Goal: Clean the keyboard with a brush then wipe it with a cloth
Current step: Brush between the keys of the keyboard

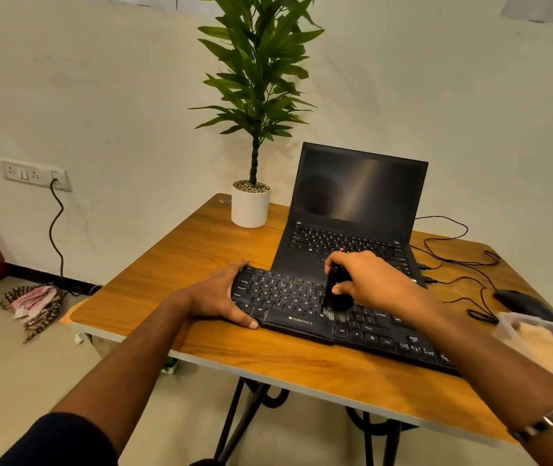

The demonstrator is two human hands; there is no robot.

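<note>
On the desk, just in front of the laptop, the black keyboard is held at its end by the left hand, while a black brush is gripped by the right hand with its bristles on the middle keys.

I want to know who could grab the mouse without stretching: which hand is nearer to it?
Right. The right hand holds the brush mid-keyboard, closer to the mouse; the left hand grips the keyboard's far end.
</note>
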